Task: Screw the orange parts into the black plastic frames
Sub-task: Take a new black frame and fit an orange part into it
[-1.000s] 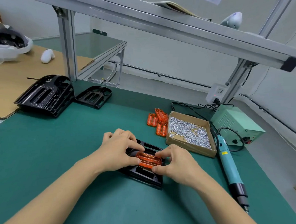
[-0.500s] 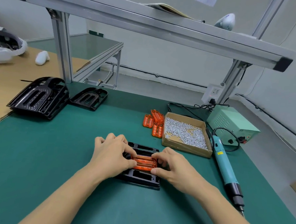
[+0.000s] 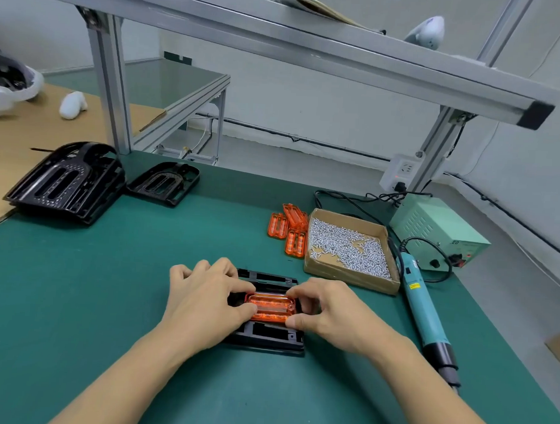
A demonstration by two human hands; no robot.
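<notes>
Both hands have stayed on the same spot over the last second, and the orange part (image 3: 269, 307) now looks settled lower into the black frame (image 3: 267, 336) on the green counter (image 3: 73, 298). The left hand (image 3: 202, 300) and right hand (image 3: 328, 313) pinch its ends between thumb and forefinger (other fingers loosely curled). Seating seems nearly done; the screws (image 3: 348, 247) and electric screwdriver (image 3: 424, 311) lie untouched to the right.
</notes>
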